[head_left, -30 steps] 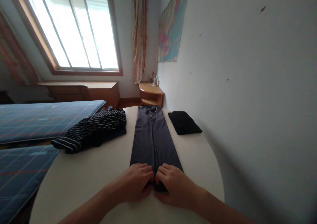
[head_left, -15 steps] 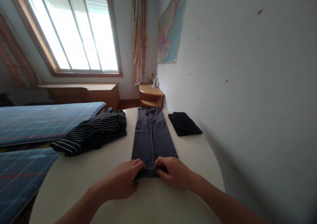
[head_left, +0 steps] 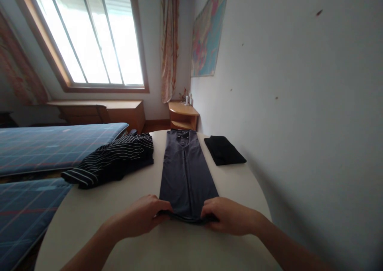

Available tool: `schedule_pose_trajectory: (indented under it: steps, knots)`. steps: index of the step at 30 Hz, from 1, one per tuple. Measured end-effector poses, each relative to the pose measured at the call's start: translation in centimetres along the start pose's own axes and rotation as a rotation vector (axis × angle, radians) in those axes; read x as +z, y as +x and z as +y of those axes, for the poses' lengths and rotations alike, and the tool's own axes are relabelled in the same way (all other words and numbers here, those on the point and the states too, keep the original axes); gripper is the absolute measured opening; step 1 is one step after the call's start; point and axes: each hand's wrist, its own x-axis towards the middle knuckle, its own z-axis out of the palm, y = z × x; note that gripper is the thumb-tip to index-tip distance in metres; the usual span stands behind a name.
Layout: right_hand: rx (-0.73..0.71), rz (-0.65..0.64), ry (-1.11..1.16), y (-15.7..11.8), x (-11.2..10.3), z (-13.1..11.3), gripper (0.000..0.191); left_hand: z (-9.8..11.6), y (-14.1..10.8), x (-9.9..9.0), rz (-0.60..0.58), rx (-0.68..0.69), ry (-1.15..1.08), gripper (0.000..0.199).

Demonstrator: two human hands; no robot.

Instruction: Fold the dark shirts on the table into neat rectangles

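A dark grey shirt (head_left: 187, 171), folded into a long narrow strip, lies on the white round table (head_left: 119, 207) with its neckline at the far end. My left hand (head_left: 143, 217) pinches the near left corner of the shirt's edge. At the near right corner, my right hand (head_left: 229, 216) grips the same edge between thumb and fingers. Between the two hands the near edge sags a little and looks slightly rolled. Parts of my fingertips are hidden by the cloth.
A black striped garment (head_left: 116, 159) lies loosely heaped at the table's left. Right of the shirt sits a folded black cloth (head_left: 225, 150). The wall (head_left: 314, 143) stands close on the right, and a blue plaid mattress (head_left: 60, 147) is on the left.
My hands have moved apart and slightly nearer to me, out to the shirt's corners. The near edge, bunched before, is now stretched wider and flatter.
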Motion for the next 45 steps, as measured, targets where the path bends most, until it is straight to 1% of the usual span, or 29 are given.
schedule_pose_trajectory:
  steps: [3, 5, 6, 8, 12, 14, 16, 19, 22, 24, 27, 31, 34, 37, 40, 45]
  knots:
    - [-0.083, -0.083, 0.055, -0.2, -1.0, -0.2, 0.02, 0.3, 0.0, -0.4, -0.02, 0.03, -0.051, 0.024]
    - [-0.105, -0.1, 0.053, -0.2, -1.9, -0.3, 0.018, 0.3, 0.1, -0.6, 0.012, 0.035, -0.088, 0.026]
    - [-0.101, -0.078, 0.034, -0.1, -2.5, -0.4, 0.016, 0.2, 0.3, -0.7, 0.05, 0.028, -0.101, 0.027]
    - [-0.063, 0.02, -0.034, 0.3, -3.8, -0.2, 0.016, -0.2, 0.9, -0.9, 0.161, -0.001, -0.108, 0.028]
    - [0.043, 0.242, -0.201, 2.4, -6.1, 0.9, 0.026, -1.7, 3.3, -1.5, 0.437, -0.072, -0.045, 0.031]
    - [0.083, 0.314, -0.278, 4.1, -6.8, 1.9, 0.03, -2.8, 5.0, -1.6, 0.517, -0.101, -0.001, 0.032]
    - [0.11, 0.359, -0.348, 5.8, -7.0, 3.0, 0.031, -4.1, 6.7, -1.6, 0.541, -0.14, 0.03, 0.033]
    - [0.117, 0.403, -0.427, 8.3, -6.4, 5.0, 0.028, -6.1, 8.9, -1.0, 0.528, -0.188, 0.066, 0.034]
    - [0.129, 0.415, -0.435, 9.9, -5.2, 7.1, 0.024, -7.5, 10.3, 0.1, 0.477, -0.19, 0.075, 0.033]
    - [0.14, 0.409, -0.398, 10.4, -4.2, 8.4, 0.022, -7.9, 10.7, 0.9, 0.467, -0.157, 0.104, 0.032]
    - [0.151, 0.438, -0.304, 10.7, -3.0, 10.0, 0.025, -8.0, 10.9, 1.8, 0.495, -0.088, 0.164, 0.032]
    - [0.137, 0.505, -0.227, 10.7, -2.0, 11.2, 0.026, -8.1, 10.9, 2.0, 0.479, -0.051, 0.185, 0.033]
    - [0.118, 0.514, -0.213, 10.5, -1.9, 11.3, 0.023, -8.2, 10.7, 1.9, 0.45, -0.081, 0.224, 0.031]
    - [0.093, 0.484, -0.216, 9.8, -2.1, 10.6, 0.022, -7.5, 9.9, 2.0, 0.397, -0.094, 0.274, 0.029]
    - [0.064, 0.436, -0.224, 8.4, -2.1, 9.4, 0.021, -5.9, 8.2, 2.1, 0.338, -0.095, 0.31, 0.029]
    - [0.017, 0.346, -0.164, 5.4, -1.2, 6.7, 0.023, -2.7, 4.7, 2.1, 0.196, -0.088, 0.327, 0.028]
